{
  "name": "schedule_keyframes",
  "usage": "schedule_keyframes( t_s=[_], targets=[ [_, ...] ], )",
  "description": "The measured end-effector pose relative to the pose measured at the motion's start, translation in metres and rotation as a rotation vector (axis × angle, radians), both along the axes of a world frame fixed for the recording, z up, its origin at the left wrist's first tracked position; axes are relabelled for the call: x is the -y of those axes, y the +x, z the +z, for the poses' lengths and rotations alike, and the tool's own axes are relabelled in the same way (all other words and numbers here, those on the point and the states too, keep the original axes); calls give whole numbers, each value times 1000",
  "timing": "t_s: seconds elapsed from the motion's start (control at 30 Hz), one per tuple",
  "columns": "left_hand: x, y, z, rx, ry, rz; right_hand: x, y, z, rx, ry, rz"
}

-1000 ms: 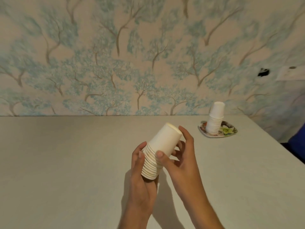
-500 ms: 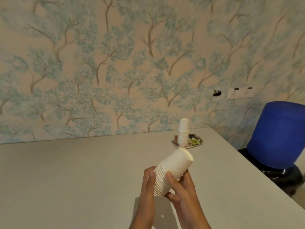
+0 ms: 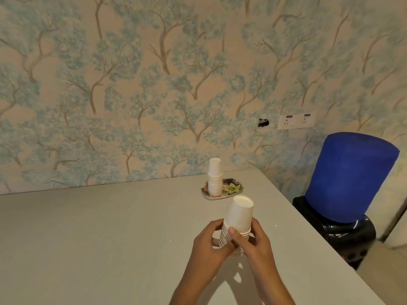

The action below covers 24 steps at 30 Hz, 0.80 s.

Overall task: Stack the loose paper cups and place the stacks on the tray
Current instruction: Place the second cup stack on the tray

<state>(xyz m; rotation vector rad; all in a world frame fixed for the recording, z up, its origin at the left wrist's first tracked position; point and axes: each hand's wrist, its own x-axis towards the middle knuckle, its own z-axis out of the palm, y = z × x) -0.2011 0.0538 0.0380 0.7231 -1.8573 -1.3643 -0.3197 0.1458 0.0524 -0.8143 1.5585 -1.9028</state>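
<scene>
Over the near right part of the counter (image 3: 110, 227), a stack of upturned paper cups (image 3: 239, 216) is held off the surface. It tilts slightly, closed end up and leaning toward the tray (image 3: 235, 187), which lies well apart by the far wall. A first stack (image 3: 215, 180) already stands on the tray's left half, so setting the new one down carelessly beside it could topple it or rock the shallow tray. Both hands hold low, round the rims, leaving the upper cup free, so a steeper tilt in transit might let it slide off. The left hand (image 3: 207, 243) curls its fingers round the stack's left side. The right hand (image 3: 255, 241) wraps the right side, its thumb pressed across the front rims.
</scene>
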Motion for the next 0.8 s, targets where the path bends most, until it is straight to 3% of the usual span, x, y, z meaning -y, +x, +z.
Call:
schedule_keyframes(
  t_s=[0.3,0.8],
  targets=[
    [1,-110,-28,84,-34,186,20,-111,-32,-69,74,-18],
    [93,-215,-78,-25,36,290,129,-213,-70,-201,60,82]
  ],
)
